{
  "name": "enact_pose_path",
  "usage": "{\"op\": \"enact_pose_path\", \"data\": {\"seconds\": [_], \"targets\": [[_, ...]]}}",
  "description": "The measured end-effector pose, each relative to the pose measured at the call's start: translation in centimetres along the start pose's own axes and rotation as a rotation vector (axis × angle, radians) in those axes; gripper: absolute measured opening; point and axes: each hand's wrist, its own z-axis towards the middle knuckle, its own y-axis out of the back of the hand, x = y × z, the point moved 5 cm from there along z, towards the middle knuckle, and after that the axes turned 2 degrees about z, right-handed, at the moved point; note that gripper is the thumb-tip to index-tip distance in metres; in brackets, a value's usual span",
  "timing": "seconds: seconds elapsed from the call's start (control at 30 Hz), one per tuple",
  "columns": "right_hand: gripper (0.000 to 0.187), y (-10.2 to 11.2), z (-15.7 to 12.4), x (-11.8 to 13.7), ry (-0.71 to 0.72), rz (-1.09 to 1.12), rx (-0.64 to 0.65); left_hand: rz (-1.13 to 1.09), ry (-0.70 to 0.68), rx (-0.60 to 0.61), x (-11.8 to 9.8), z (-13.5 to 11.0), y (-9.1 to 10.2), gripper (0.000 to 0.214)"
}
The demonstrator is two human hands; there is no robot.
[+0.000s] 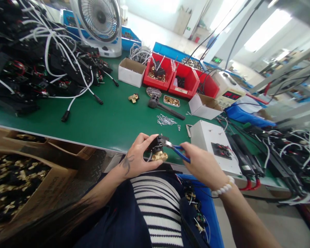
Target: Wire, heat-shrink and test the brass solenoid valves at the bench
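My left hand [142,153] is closed around a black-and-brass valve assembly [158,156] at the near edge of the green table. The brass fitting faces down toward me and the black part is on top. In my right hand [196,158] are blue-handled pliers [179,151], their metal jaws touching or very near the black part; exactly what they grip is too small to tell. A pile of small metal clips [165,120] lies just beyond my hands. Behind it rest a black mallet [165,107] and a loose brass fitting [133,98].
Red bins [182,82] and a white box [130,74] line the back, with a fan [100,20] behind. Black cabled units [28,69] crowd the left. A grey metal box [214,144] stands right. Below are a carton of brass parts [18,186] and a blue crate [214,217].
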Motion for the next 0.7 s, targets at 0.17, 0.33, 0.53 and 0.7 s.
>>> {"op": "enact_pose_path", "data": {"seconds": [0.17, 0.33, 0.53, 0.7], "targets": [[0.009, 2.2, 0.0, -0.3, -0.038, -0.002, -0.210, -0.026, -0.010, -0.013, -0.1, 0.0, 0.1, 0.071], [0.008, 1.7, -0.2, 0.2, -0.054, 0.057, -0.324, 0.000, -0.007, -0.005, -0.1, 0.0, 0.0, 0.072], [0.015, -2.2, 0.1, -1.1, -0.175, -0.066, 0.172, -0.035, 0.021, -0.027, 0.0, -0.1, 0.1, 0.070], [0.046, -4.4, 0.4, -3.4, -0.204, -0.323, 0.316, 0.052, 0.045, -0.087, -0.1, -0.3, 0.7, 0.072]]}}
